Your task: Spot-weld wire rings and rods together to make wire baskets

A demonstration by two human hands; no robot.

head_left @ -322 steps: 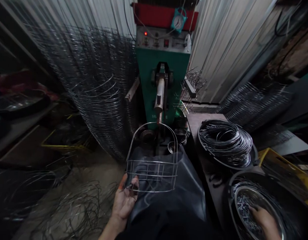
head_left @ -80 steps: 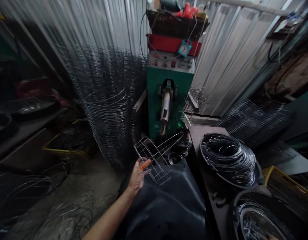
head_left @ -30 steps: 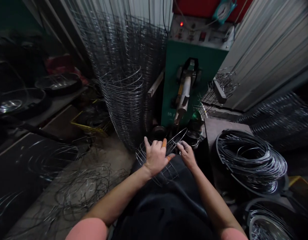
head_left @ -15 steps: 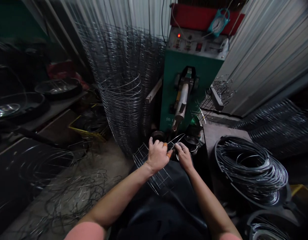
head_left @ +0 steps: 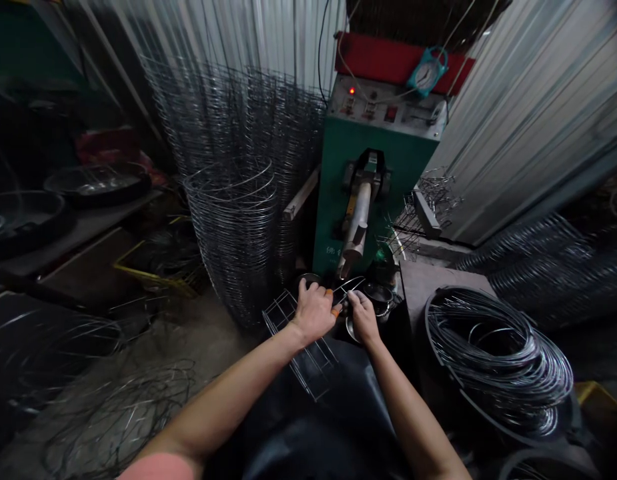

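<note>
My left hand (head_left: 314, 311), with orange bands on two fingers, is closed round the upper part of a wire grid frame (head_left: 277, 313). The frame's lower end rests tilted over the dark apron (head_left: 308, 427) on my lap. My right hand (head_left: 363, 319) pinches a thin curved metal wire (head_left: 355, 281) close beside the left fingertips, where the wire meets the frame. Just above both hands is the tip of the spot welder's arm (head_left: 352, 252). My fingers partly hide where wire and frame touch.
The green welding machine (head_left: 328, 180) stands ahead with a teal clock (head_left: 427, 72) on it. Tall stacks of wire baskets (head_left: 233, 233) rise on the left. At right, a black tub (head_left: 433, 327) holds coiled wire rings (head_left: 533, 360). Loose wire (head_left: 133, 413) lies on the floor at left.
The camera view has tilted up slightly, so the surroundings sit lower in the picture. Both hands keep their hold near the welder tip, with little visible movement.
</note>
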